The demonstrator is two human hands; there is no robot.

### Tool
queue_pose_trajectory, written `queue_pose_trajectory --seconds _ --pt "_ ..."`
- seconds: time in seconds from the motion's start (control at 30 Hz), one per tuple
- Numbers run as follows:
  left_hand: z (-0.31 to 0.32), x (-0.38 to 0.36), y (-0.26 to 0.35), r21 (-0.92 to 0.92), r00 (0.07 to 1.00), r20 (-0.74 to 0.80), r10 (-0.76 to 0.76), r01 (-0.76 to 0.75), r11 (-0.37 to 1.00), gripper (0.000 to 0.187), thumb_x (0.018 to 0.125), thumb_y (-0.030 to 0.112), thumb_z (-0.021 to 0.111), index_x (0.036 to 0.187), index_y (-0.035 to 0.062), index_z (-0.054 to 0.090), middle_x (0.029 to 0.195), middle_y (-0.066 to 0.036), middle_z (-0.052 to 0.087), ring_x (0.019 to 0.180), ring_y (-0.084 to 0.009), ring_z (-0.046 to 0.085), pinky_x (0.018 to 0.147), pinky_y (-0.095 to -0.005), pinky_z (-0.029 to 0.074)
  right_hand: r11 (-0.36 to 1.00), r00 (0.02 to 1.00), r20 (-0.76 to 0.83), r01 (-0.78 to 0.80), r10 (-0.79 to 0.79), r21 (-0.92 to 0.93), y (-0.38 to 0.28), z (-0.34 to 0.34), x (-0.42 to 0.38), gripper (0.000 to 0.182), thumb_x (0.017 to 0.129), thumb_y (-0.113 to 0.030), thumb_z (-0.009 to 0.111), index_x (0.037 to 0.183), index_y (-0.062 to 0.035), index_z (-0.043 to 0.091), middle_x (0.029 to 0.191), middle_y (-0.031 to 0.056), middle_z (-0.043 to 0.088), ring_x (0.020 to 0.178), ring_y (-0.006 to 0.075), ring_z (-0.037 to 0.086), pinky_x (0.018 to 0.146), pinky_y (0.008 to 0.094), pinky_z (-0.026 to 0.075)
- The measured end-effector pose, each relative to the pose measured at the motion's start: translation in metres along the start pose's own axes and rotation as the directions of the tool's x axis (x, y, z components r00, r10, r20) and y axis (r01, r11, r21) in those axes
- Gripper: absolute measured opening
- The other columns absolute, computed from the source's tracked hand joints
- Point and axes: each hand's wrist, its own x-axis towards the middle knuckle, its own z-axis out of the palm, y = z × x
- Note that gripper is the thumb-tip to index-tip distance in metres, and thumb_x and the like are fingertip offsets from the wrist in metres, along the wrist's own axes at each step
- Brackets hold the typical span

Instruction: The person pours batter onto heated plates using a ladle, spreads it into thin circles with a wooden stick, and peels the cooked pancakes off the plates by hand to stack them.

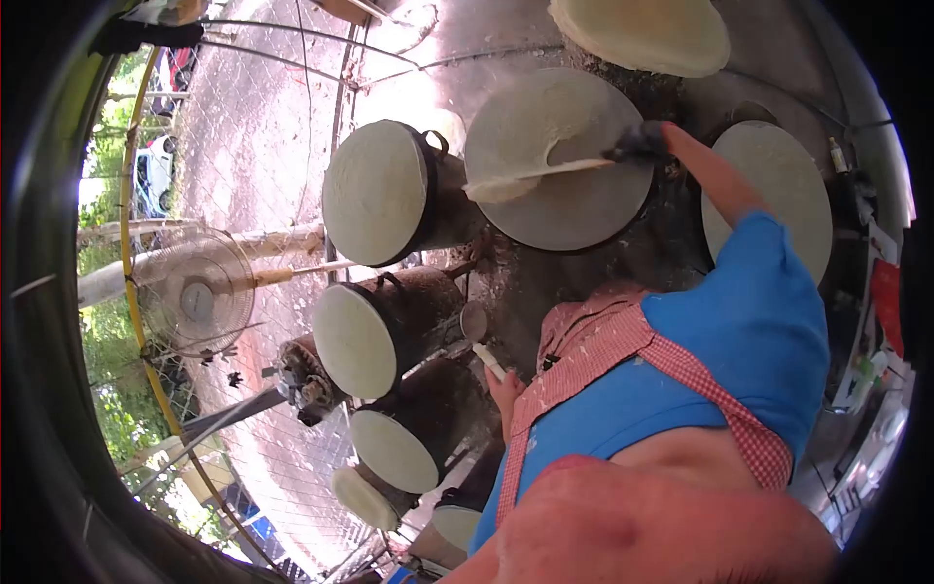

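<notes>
My right hand point(637, 143), in a dark glove, reaches over a large round griddle point(593, 219). Its fingers close on the edge of a thin pale flatbread sheet point(545, 107), which is partly lifted and folded back; bare grey griddle shows in front of the fold. My left hand point(504, 386), low and close to my apron, grips the pale handle of a ladle point(474, 321). The ladle's round cup points away from me, beside a smaller batter-covered griddle point(355, 341). My right fingertips are partly lost in the dark glove.
Several drum-like stoves carry pale-coated round tops, including one at upper left point(375, 192) and another under my right arm point(769, 180). A pale round sheet point(647, 34) is at the top. A fan point(197, 300) stands left, by wire mesh. A bottle point(837, 156) is at right.
</notes>
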Motion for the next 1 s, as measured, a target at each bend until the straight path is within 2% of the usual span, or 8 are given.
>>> queue_pose_trajectory --seconds 0.07,0.33,0.37,0.4,0.7,0.73,0.8,1.0 --pt "-0.001 -0.001 -0.009 -0.062 0.999 -0.021 -0.036 0.035 0.997 0.062 0.074 -0.004 0.045 0.128 0.0174 0.022 0.055 -0.003 0.036 0.038 -0.0097 0.033 0.032 -0.0226 0.027 0.900 0.904 -0.091 0.399 -0.418 -0.179 -0.011 -0.006 -0.044 0.022 0.076 -0.029 0.054 0.081 -0.0084 0.059 0.068 0.0107 0.055 0.062 0.0208 0.055 0.059 0.0317 0.045" --pt "-0.004 -0.017 -0.021 -0.168 0.997 -0.036 -0.062 0.055 0.984 0.064 0.075 -0.004 0.045 0.128 0.0190 0.018 0.055 -0.003 0.035 0.038 -0.0101 0.033 0.034 -0.0234 0.028 0.719 0.797 0.202 -0.602 0.569 0.348 -0.082 -0.070 0.060 0.020 0.073 -0.011 0.052 0.091 -0.0053 0.057 0.075 0.0133 0.057 0.063 0.0234 0.055 0.061 0.0359 0.044" --pt "-0.010 -0.019 -0.022 -0.201 0.994 -0.061 -0.089 0.075 0.977 0.065 0.075 -0.004 0.045 0.129 0.0191 0.017 0.055 -0.003 0.035 0.038 -0.0103 0.033 0.034 -0.0236 0.028 0.997 0.999 0.034 0.008 -0.011 0.074 -0.056 -0.056 0.064 0.024 0.072 -0.010 0.053 0.095 -0.0039 0.055 0.073 0.0135 0.057 0.059 0.0234 0.054 0.057 0.0356 0.044" --pt "-0.018 -0.020 -0.021 -0.186 0.993 -0.064 -0.099 0.085 0.979 0.065 0.075 -0.004 0.045 0.129 0.0191 0.017 0.055 -0.003 0.035 0.038 -0.0103 0.033 0.034 -0.0236 0.028 0.750 0.787 0.068 0.607 -0.613 -0.263 -0.042 -0.042 0.063 0.028 0.071 -0.010 0.054 0.098 -0.0024 0.054 0.071 0.0137 0.057 0.055 0.0233 0.053 0.054 0.0353 0.044" --pt "-0.011 -0.037 -0.029 -0.317 0.985 0.006 -0.173 0.166 0.934 0.064 0.078 0.000 0.044 0.130 0.0227 0.014 0.055 -0.001 0.031 0.038 -0.0097 0.030 0.033 -0.0232 0.024 0.774 0.944 0.172 0.330 -0.282 -0.540 -0.078 -0.084 -0.014 0.039 0.071 -0.008 0.053 0.109 -0.0037 0.049 0.079 0.0147 0.058 0.061 0.0232 0.054 0.056 0.0322 0.045" --pt "-0.013 -0.039 -0.029 -0.330 0.986 0.011 -0.169 0.163 0.930 0.064 0.078 0.000 0.044 0.130 0.0230 0.015 0.055 -0.001 0.031 0.038 -0.0095 0.030 0.033 -0.0229 0.023 0.987 0.996 0.066 -0.063 0.053 0.149 0.015 -0.038 0.022 0.036 0.071 -0.008 0.054 0.107 -0.0029 0.052 0.081 0.0125 0.058 0.060 0.0210 0.055 0.054 0.0310 0.045" --pt "-0.014 -0.041 -0.024 -0.320 0.986 0.039 -0.165 0.168 0.932 0.065 0.078 0.000 0.044 0.130 0.0232 0.015 0.055 -0.001 0.032 0.039 -0.0093 0.029 0.034 -0.0226 0.022 0.701 0.737 0.351 -0.668 0.578 0.249 -0.133 -0.074 0.057 0.029 0.072 -0.011 0.056 0.100 -0.0036 0.057 0.081 0.0106 0.059 0.061 0.0182 0.055 0.058 0.0312 0.046" --pt "-0.062 -0.030 -0.034 -0.273 0.985 0.108 -0.134 0.159 0.949 0.065 0.077 -0.001 0.044 0.130 0.0230 0.015 0.053 -0.002 0.031 0.036 -0.0097 0.030 0.031 -0.0235 0.022 0.707 0.642 0.321 -0.691 0.697 -0.153 -0.105 -0.058 -0.131 0.020 0.075 -0.007 0.053 0.094 -0.0059 0.061 0.082 0.0091 0.060 0.067 0.0144 0.058 0.062 0.0276 0.046"
